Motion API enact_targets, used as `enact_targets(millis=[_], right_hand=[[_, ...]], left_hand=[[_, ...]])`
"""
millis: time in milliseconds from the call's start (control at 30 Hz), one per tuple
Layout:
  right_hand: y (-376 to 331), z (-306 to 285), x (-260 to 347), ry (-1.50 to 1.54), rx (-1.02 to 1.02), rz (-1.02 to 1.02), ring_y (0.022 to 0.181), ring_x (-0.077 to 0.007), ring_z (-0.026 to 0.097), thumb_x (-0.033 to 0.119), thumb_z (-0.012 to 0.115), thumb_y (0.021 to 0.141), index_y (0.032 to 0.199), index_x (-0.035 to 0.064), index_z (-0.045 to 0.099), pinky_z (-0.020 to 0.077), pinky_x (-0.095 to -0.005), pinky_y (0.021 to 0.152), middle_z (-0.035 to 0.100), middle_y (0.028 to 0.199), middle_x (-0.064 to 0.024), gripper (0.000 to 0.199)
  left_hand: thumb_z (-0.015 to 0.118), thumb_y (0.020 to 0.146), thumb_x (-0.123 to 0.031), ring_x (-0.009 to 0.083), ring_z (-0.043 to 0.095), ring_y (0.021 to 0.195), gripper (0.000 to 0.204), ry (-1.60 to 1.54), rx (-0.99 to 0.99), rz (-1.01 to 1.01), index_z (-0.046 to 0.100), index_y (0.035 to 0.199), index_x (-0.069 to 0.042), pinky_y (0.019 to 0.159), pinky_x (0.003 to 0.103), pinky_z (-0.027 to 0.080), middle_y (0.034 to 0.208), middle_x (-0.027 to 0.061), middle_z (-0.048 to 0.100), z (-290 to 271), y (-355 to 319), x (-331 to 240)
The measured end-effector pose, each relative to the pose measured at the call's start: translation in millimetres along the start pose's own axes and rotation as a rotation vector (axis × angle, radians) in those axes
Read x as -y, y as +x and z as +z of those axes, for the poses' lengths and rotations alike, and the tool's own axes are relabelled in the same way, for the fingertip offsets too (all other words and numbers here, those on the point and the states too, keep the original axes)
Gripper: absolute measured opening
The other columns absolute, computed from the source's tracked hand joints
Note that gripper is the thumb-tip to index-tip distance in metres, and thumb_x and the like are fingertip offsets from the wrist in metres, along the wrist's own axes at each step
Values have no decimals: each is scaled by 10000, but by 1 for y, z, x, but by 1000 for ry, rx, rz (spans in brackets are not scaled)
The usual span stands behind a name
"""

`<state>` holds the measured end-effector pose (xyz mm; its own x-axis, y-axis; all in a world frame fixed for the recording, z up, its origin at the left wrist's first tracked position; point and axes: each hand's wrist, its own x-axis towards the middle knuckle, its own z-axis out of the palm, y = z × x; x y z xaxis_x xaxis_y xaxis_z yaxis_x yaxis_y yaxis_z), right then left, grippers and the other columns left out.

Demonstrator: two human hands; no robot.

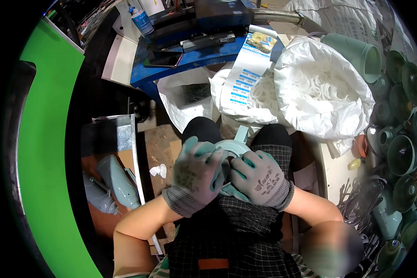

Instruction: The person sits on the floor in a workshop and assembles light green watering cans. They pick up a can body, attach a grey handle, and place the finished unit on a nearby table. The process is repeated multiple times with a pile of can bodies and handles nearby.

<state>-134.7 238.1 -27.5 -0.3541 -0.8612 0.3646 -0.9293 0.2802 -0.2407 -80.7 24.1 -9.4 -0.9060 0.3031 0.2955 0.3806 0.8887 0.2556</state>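
A pale green round plastic part [232, 146] with a straight tab sticking up from its far edge lies between my hands, above my lap. I wear grey knit gloves with green palms. My left hand [197, 169] is curled against its left side, fingers bent inward. From the right, my right hand [257, 178] wraps round it, knuckles up. Both fingertips are mostly hidden by the gloves, so any small piece between them cannot be seen. A bit more pale green plastic shows below, between the hands.
Ahead stand white sacks [294, 118] of thin whitish rings, with a label sheet [245, 85] on one. A phone [163, 59] rests on the blue table [204, 59]. Left are a green belt [46, 153] and a bin with grey-blue housings [118, 180]. Green round parts [401, 155] crowd the right.
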Motion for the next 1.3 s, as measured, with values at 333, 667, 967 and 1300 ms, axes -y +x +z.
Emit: enact_targets(millis=[333,667,967,1300], right_hand=[[3,3,1,44,-76,70,910,-248,600,308,676,820,899,119,752,514,-398,732,614,1007,-79,219],[-1,-1,-51,1456,-249,496,917,-152,671,188,682,938,1046,1,744,530,-300,858,728,1020,-99,225],[63,153,-265,1667,-1026,862,1119,-204,630,104,786,895,1309,-18,593,528,-318,947,656,1238,-122,472],[66,154,-269,1619,-1065,883,937,-134,628,30,660,935,1245,22,635,512,-265,848,680,1101,-46,311]], left_hand=[[761,672,-170,283,599,1069,169,61,316,214,727,813,-83,885,410,534,1051,83,619,-16,56,7],[746,778,-259,263,685,849,266,228,342,224,672,1001,-133,713,409,556,947,46,631,-8,56,10],[826,845,-157,296,691,999,364,-595,-38,-26,702,1177,-74,915,398,551,1125,126,711,42,107,86],[756,831,-298,293,586,1128,234,117,-293,242,741,1026,-171,1103,501,401,1133,44,653,138,254,140]])
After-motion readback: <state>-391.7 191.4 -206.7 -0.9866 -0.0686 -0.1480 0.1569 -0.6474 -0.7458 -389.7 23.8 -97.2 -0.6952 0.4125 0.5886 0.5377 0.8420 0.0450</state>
